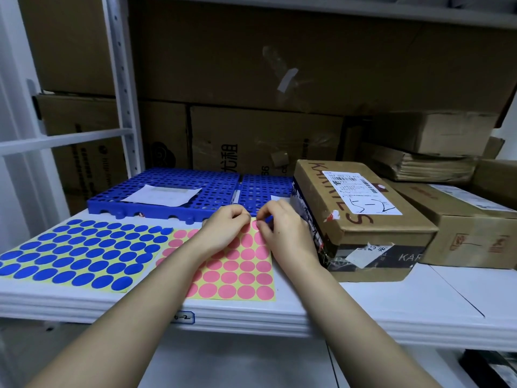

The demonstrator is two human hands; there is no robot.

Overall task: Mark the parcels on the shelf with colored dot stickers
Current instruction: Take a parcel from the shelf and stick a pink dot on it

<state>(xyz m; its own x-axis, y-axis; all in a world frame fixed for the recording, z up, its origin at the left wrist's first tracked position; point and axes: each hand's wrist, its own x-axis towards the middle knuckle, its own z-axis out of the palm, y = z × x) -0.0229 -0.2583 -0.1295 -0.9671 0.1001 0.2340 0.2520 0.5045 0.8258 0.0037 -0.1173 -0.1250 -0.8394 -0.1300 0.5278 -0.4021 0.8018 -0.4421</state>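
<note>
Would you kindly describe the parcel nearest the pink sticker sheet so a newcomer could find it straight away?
On the white shelf, look right of the pink sticker sheet. The shoebox-shaped parcel stands right beside it. Unlike the plainer cartons around it, it has KARRIES handwritten in red along its lid and a white shipping label on top.

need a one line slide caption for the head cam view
Both hands, left hand and right hand, pick at the top edge of the pink dot sticker sheet, beside the blue dot sheet and a taped parcel.
</note>
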